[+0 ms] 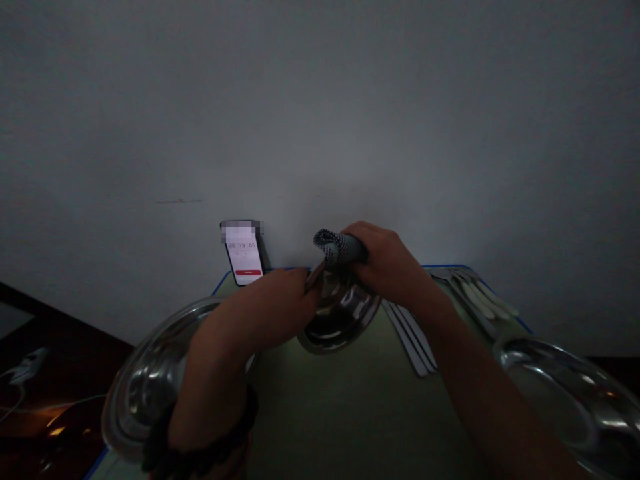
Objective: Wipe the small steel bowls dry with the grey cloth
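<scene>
Hands: the right hand point(383, 257), back uppermost, forearm slanting in from lower right, grips a rolled grey, black-and-white-checked cloth point(347, 249) above a round, shiny metal bowl point(345, 328) on the green worktop point(325, 407). The left hand point(285, 303), wrist bent inward, is clasped round a slender, dark utensil point(315, 275) that reaches the cloth; part of this grasp is hidden.

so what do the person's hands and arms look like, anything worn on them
Both the left hand and the right hand are ungloved. The right forearm shows no sleeve or band. Around the left forearm sits a dark, ruffled band, perhaps a scrunchie or a cuff; the dim picture doesn't settle which.
</scene>
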The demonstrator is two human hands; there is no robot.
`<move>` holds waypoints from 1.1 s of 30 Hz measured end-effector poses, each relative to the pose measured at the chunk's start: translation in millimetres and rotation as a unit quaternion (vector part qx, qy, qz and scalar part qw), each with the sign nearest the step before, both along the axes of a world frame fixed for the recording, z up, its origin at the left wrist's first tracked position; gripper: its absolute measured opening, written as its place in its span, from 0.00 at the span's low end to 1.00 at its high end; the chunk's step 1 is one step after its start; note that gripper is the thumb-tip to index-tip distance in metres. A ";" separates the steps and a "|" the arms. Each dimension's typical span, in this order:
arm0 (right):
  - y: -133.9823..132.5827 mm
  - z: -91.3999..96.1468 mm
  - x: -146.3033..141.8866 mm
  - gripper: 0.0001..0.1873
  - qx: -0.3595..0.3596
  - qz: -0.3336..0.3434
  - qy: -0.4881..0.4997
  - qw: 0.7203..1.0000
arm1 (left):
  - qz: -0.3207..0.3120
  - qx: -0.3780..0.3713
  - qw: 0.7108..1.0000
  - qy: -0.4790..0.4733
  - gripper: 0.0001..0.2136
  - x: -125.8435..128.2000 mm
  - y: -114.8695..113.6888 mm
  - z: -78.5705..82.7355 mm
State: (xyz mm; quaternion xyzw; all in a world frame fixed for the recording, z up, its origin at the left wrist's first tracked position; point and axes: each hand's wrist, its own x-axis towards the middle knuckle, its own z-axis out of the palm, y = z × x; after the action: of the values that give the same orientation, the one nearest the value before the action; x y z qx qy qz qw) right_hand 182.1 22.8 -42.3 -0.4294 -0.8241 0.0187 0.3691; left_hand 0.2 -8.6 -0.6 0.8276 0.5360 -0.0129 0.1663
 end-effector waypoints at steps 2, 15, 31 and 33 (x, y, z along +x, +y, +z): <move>-0.3 -0.2 -0.1 0.13 -0.001 0.000 0.002 1.000 | 0.001 -0.001 1.000 -0.002 0.20 0.0 0.0 -0.4; 0.5 -1.0 0.3 0.11 0.002 -0.003 0.000 1.000 | 0.003 0.006 1.000 -0.007 0.21 0.7 1.3 -2.2; 0.3 -1.5 0.1 0.12 0.002 -0.004 0.003 1.000 | -0.007 0.010 1.000 -0.012 0.20 0.4 0.8 -2.9; 0.1 -1.4 -0.1 0.12 0.003 -0.002 0.003 1.000 | -0.007 0.008 1.000 -0.014 0.20 0.4 1.2 -3.3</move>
State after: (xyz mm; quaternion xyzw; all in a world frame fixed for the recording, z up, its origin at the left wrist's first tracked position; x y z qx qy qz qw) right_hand 182.0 22.8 -43.7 -0.4302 -0.8219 0.0169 0.3730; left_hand 0.6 -7.4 -3.9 0.8330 0.5275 0.0019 0.1667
